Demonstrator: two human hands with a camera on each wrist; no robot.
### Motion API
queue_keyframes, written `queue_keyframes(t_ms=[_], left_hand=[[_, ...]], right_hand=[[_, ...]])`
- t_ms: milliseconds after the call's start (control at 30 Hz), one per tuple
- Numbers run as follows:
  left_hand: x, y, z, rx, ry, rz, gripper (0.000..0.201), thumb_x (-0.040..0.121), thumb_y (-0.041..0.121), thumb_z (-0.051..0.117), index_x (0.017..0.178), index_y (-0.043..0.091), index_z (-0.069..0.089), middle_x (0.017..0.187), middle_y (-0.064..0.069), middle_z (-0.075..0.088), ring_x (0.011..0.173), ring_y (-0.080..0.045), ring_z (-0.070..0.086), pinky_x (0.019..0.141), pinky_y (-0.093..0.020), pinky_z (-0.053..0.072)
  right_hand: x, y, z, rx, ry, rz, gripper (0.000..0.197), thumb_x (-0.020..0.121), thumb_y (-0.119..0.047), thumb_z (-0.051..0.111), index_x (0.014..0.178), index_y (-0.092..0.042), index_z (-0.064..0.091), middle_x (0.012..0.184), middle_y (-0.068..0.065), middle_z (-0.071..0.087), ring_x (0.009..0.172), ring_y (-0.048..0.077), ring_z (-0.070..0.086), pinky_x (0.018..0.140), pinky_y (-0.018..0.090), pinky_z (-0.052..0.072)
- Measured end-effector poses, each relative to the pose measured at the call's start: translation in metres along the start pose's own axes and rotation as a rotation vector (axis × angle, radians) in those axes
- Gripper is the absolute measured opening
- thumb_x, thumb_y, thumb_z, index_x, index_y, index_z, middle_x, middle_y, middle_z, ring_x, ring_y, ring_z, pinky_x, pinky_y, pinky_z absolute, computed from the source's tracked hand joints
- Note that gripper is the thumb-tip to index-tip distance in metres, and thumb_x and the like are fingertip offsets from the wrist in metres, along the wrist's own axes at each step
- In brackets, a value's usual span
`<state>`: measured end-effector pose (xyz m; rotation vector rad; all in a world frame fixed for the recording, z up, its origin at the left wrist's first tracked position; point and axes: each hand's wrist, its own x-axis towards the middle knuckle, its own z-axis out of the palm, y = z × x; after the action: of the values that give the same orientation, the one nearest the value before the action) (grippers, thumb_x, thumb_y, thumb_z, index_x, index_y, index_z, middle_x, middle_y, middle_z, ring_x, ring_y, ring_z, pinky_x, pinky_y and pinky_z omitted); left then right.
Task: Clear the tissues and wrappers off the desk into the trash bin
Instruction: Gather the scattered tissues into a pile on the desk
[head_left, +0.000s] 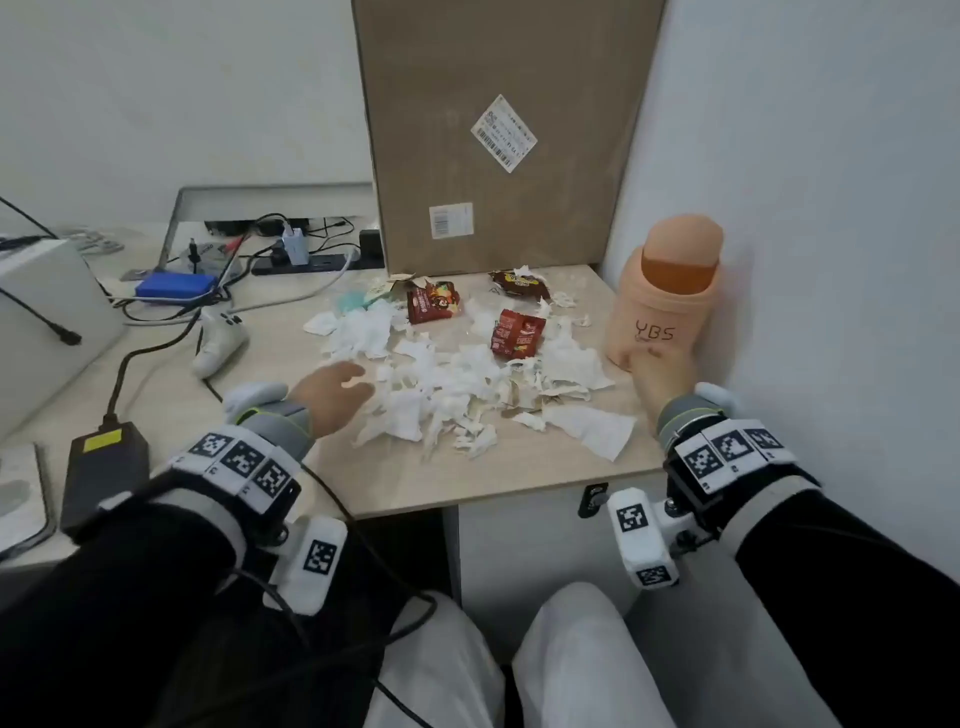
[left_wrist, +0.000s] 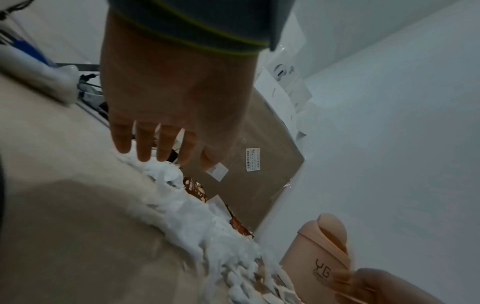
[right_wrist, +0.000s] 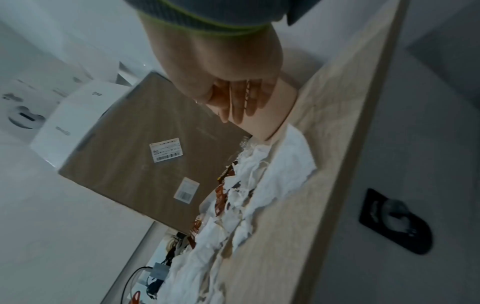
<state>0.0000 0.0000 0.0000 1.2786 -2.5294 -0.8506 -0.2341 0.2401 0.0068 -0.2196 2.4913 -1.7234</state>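
A heap of torn white tissues (head_left: 447, 384) (left_wrist: 197, 222) (right_wrist: 259, 185) covers the middle of the desk (head_left: 467, 483). Among them lie a red wrapper (head_left: 517, 332) and two brown wrappers (head_left: 434, 301) (head_left: 519, 285). A peach trash bin (head_left: 665, 296) (left_wrist: 317, 253) (right_wrist: 275, 115) with a swing lid stands upright at the right, by the wall. My left hand (head_left: 358, 382) (left_wrist: 155, 144) hovers at the heap's left edge, fingers spread and straight, holding nothing. My right hand (head_left: 649, 364) (right_wrist: 239, 102) lies against the bin's lower wall with straight fingers touching it.
A tall cardboard box (head_left: 498, 130) leans on the wall behind the heap. Left of the heap lie a white controller (head_left: 218, 343), a black power adapter (head_left: 104, 462), a blue pack (head_left: 174, 286) and a power strip with cables (head_left: 311, 260). The desk's front edge is near my wrists.
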Motion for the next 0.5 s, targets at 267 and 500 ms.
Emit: queue_keyframes(t_ms=[267,500], left_hand=[[-0.024,0.023,0.033,-0.208,-0.263,-0.090,0.053,0.101,0.029,0.042,0.148,0.009,0.028,0.156,-0.009,0.026,0.143,-0.026,0.026,0.118,-0.035,0.019],[-0.018,0.072,0.062,-0.390,-0.333,-0.044,0.047,0.102,0.024,0.038,0.143,0.001,0.033,0.153,-0.012,0.029,0.134,-0.023,0.034,0.114,-0.036,0.024]], right_hand=[[-0.024,0.016,0.018,-0.245,-0.348,0.153,0.034,0.098,-0.014,0.033,0.118,0.005,0.053,0.125,0.022,0.055,0.113,0.035,0.054,0.099,0.038,0.041],[-0.033,0.006,0.066,-0.062,-0.518,0.149,0.025,0.094,-0.023,0.040,0.109,-0.008,0.054,0.110,0.008,0.054,0.100,0.026,0.050,0.090,0.036,0.039]])
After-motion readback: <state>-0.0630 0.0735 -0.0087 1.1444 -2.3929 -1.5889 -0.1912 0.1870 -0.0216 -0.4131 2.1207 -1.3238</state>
